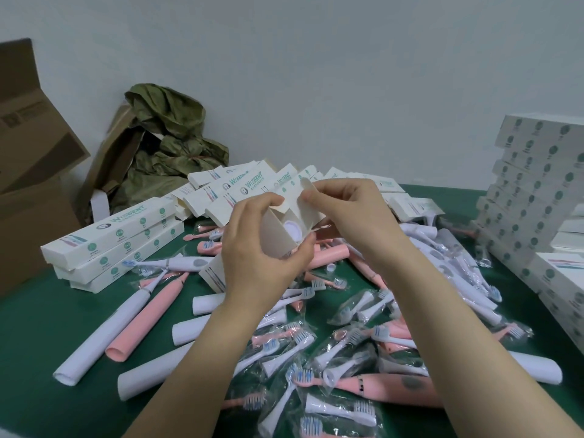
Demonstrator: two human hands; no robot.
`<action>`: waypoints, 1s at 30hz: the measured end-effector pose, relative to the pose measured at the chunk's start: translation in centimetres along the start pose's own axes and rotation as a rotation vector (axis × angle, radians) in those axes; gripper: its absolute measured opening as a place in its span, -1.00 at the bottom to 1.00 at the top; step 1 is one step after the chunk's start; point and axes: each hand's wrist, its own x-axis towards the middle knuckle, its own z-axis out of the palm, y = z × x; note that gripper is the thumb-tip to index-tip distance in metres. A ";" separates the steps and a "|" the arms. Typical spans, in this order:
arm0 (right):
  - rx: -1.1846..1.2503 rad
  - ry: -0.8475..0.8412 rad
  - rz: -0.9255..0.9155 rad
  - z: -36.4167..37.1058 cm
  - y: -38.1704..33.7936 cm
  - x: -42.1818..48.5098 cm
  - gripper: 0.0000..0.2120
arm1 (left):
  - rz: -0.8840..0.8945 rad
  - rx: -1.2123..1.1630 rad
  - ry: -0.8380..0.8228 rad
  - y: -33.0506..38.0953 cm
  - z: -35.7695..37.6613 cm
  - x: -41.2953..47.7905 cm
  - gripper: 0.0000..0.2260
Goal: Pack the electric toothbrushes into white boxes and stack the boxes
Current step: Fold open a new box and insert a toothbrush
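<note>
- Far left, an open brown carton [31, 172] stands at the edge of the green tabletop [34, 349], with a crumpled olive bag [170, 137] slumped against the wall beside it.
- A short stack [110, 248] of three closed white boxes lies just right of the carton.
- In front of that stack, a white toothbrush [104, 324] and a pink toothbrush [151, 314] lie loose, side by side and touching.
- At centre, raised above the clutter, the person's left grip [259, 248] wraps curled fingers and thumb round the body of a white box [274, 229].
- The box's open end faces the camera; the round white base of a boxed toothbrush [292, 230] shows inside.
- The right grip [344, 213] pinches the box's upper flap [305, 192] between thumb and forefinger.
- Behind the hands, a heap of boxes [237, 188] lies in disorder.
- Below the forearms, bagged brush heads [319, 355], white and pink, spread across the cloth among more handles.
- Far right, a tall stack [534, 184] of closed boxes rises in stepped layers, with further boxes piled near it.
</note>
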 end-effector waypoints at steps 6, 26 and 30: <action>0.104 -0.047 -0.003 0.4 0.4 0.0 -0.67 | -0.038 0.045 0.145 1.5 1.4 0.4 -0.77; 0.100 0.159 -0.073 3.2 2.4 -0.3 -0.73 | -0.201 0.107 -0.044 -1.7 0.0 0.4 -0.45; -0.017 0.181 -0.131 3.6 2.6 -0.7 -0.69 | -0.212 0.079 -0.040 -1.3 0.1 0.3 -0.44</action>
